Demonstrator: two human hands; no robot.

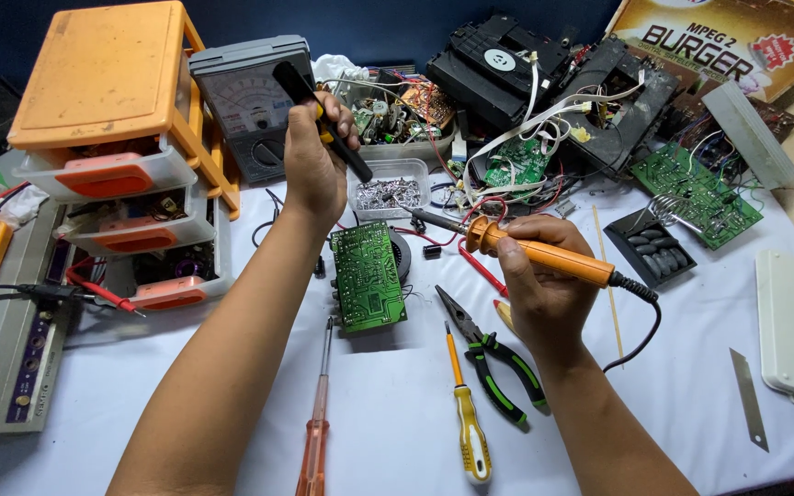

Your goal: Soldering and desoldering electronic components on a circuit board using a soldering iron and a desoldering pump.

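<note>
Fingers of the right hand [544, 276] wrap the orange soldering iron [544, 254] like a pen, tip aimed left over the green circuit board [368, 276] lying mid-table, solder side up for access. Left hand [316, 161] clenches a black desoldering pump [322, 119], raised above the board. Pliers [493, 354] and two screwdrivers [466, 413] lie toward the table's [397, 404] near edge, within reach; orange drawer unit [121, 156] at far left corner.
</note>
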